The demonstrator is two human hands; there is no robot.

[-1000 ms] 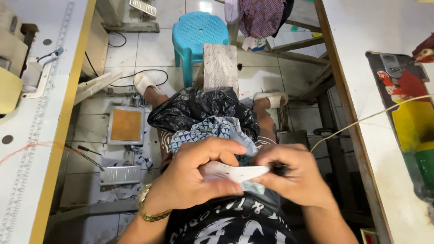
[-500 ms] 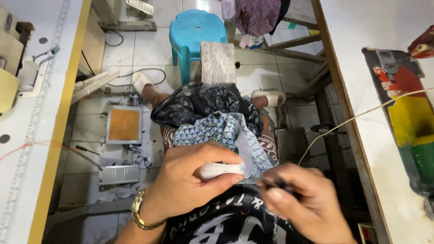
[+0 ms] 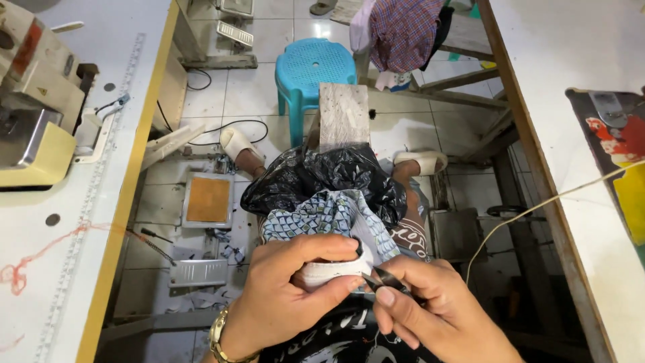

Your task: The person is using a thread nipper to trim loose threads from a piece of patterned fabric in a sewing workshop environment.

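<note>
Two hands | left hand grips white fabric piece | right hand pinches small snips | black bag beyond

Above your left hand, a black plastic bag lies crumpled on your lap, open toward you. Far up-left of that hand, a small yellow triangular sticker sits on the cream sewing machine.

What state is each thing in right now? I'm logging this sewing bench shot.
Left hand: gripping the white fabric piece.
Right hand: pinching a small dark tool against the fabric.
Black plastic bag: open, patterned cloth spilling out.
Blue stool: upright, unoccupied.
</note>
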